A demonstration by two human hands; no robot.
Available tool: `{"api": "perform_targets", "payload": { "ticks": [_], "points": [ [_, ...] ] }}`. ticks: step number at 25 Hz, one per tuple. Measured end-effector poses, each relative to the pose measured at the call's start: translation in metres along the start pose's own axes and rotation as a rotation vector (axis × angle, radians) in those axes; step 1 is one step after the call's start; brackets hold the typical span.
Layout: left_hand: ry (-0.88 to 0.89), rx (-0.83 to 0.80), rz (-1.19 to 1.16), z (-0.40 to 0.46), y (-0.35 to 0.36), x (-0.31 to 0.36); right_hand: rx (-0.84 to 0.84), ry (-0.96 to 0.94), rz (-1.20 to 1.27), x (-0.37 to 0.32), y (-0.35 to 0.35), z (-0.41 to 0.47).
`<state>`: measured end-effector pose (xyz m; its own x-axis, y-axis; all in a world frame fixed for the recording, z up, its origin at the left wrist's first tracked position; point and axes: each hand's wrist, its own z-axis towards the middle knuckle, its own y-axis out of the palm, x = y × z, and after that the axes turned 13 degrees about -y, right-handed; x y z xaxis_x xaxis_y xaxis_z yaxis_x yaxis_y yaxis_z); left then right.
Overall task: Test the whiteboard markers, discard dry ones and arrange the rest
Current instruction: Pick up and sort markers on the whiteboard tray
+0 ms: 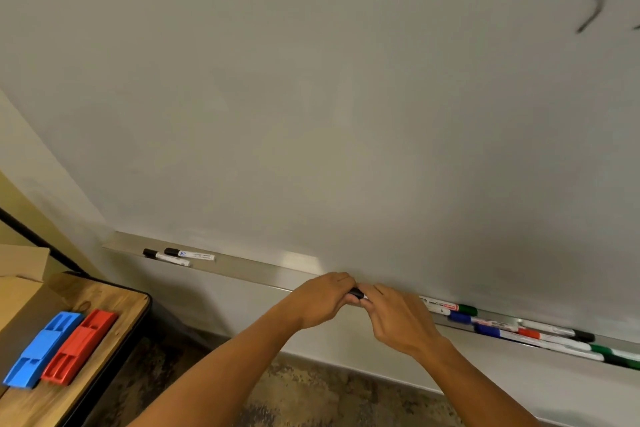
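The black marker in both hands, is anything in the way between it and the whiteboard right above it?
Nothing visible. Left hand and right hand both grip the black marker just over the tray, and the whiteboard directly above is bare. The other markers lie off to either side along the tray.

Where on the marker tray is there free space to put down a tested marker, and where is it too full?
The tray is bare between the two black-capped markers at its left end and the hands, left hand and right hand, which hold a black marker. Right of the hands the mixed markers crowd it.
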<state>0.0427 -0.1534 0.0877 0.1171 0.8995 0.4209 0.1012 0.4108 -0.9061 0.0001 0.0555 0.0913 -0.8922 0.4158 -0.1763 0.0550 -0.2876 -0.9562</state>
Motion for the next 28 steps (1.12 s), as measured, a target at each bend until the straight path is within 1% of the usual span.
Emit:
{"api": "perform_targets", "payload": {
  "ticks": [3,5,6,8,10,11,14,18,20,24,26,28],
  "points": [
    [0.137,0.056,0.056,0.006,-0.009,0.023,0.056,-0.021,-0.011,0.002,-0.025,-0.016],
    [0.175,0.026,0.055,0.01,-0.018,0.033,0.042,0.018,0.023,0.002,-0.041,-0.024],
    [0.165,0.001,0.026,0.009,-0.024,0.036,0.032,0.045,0.035,0.005,-0.05,-0.03],
    [0.065,0.005,-0.055,0.004,-0.041,0.025,0.019,0.104,0.072,0.016,-0.069,-0.049],
    [-0.043,0.068,-0.056,-0.008,-0.06,0.007,0.021,0.175,0.154,0.029,-0.087,-0.074],
    [-0.055,0.107,-0.031,-0.012,-0.068,0.003,0.033,0.201,0.189,0.032,-0.096,-0.084],
    [0.005,0.264,0.01,-0.011,-0.089,0.022,0.14,0.205,0.251,0.034,-0.12,-0.089],
    [0.15,0.633,0.118,0.014,-0.121,0.071,0.355,0.178,0.345,0.024,-0.161,-0.078],
    [0.188,0.767,0.122,0.02,-0.145,0.092,0.433,0.169,0.394,0.019,-0.182,-0.074],
    [0.225,0.925,0.002,0.031,-0.201,0.129,0.536,0.159,0.459,0.01,-0.225,-0.06],
    [0.237,1.014,0.011,0.039,-0.234,0.143,0.613,0.136,0.48,0.004,-0.243,-0.051],
    [0.248,1.15,0.007,0.048,-0.269,0.154,0.673,0.102,0.479,-0.001,-0.259,-0.04]
  ]
}}
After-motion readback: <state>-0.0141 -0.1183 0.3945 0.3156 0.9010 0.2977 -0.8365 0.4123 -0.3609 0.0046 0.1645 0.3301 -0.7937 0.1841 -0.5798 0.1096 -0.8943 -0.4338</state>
